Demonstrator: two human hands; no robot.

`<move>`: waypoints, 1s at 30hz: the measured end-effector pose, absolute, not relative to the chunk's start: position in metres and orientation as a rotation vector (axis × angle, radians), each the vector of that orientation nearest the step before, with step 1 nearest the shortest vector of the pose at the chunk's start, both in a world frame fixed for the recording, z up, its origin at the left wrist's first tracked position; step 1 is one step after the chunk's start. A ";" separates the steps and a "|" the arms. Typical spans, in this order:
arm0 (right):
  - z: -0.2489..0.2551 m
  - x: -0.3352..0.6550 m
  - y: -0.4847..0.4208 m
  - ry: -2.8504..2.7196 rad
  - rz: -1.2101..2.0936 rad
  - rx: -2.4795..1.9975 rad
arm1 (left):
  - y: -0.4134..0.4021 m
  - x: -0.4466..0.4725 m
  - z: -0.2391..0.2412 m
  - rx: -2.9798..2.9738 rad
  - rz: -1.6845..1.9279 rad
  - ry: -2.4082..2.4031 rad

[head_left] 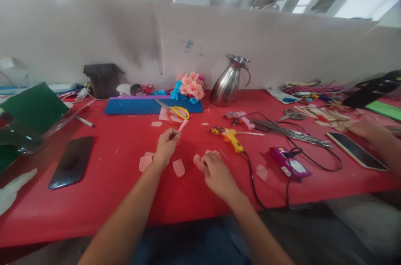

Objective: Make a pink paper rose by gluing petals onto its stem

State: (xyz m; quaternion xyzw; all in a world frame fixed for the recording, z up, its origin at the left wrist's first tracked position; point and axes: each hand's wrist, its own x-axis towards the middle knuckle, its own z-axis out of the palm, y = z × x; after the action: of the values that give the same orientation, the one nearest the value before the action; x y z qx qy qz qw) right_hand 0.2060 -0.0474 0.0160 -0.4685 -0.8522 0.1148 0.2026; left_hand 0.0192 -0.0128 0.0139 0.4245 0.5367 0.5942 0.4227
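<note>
Near the middle of the red bench (109,198), the left hand (166,146) pinches a pink-tipped stick (183,124) pointing far-right, while the right hand (217,171) closes its fingers on a pink petal (197,161) lying near-left of the glue gun (231,136).

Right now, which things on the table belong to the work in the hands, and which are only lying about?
In hand: left hand gripping a pink-tipped stick; right hand touching a pink petal; loose petals beside them.
Lying about: yellow glue gun, scissors, steel jug, black phone, paper flowers.
</note>
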 end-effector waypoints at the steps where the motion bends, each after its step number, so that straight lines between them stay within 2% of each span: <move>1: 0.016 0.206 -0.047 -2.369 0.328 -1.318 | -0.014 0.020 0.015 1.071 1.458 1.359; 7: 0.015 0.203 -0.044 -2.296 0.336 -1.358 | -0.018 0.023 0.019 1.171 1.114 1.394; 14: 0.023 0.221 -0.035 -2.064 0.418 -1.444 | -0.018 0.023 0.017 1.363 0.904 1.486; 21: 0.023 0.244 -0.028 -1.987 0.415 -1.520 | -0.016 0.032 0.010 1.806 0.796 1.635; 30: 0.023 0.220 -0.031 -2.134 0.440 -1.414 | -0.020 0.035 0.012 1.905 0.753 1.588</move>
State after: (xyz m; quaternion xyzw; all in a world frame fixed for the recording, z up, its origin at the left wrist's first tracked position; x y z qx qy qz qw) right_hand 0.2203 -0.0309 0.0232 -0.5245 -0.7913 0.1630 0.2688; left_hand 0.0351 -0.0204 0.0122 0.7073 0.5897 0.2798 0.2715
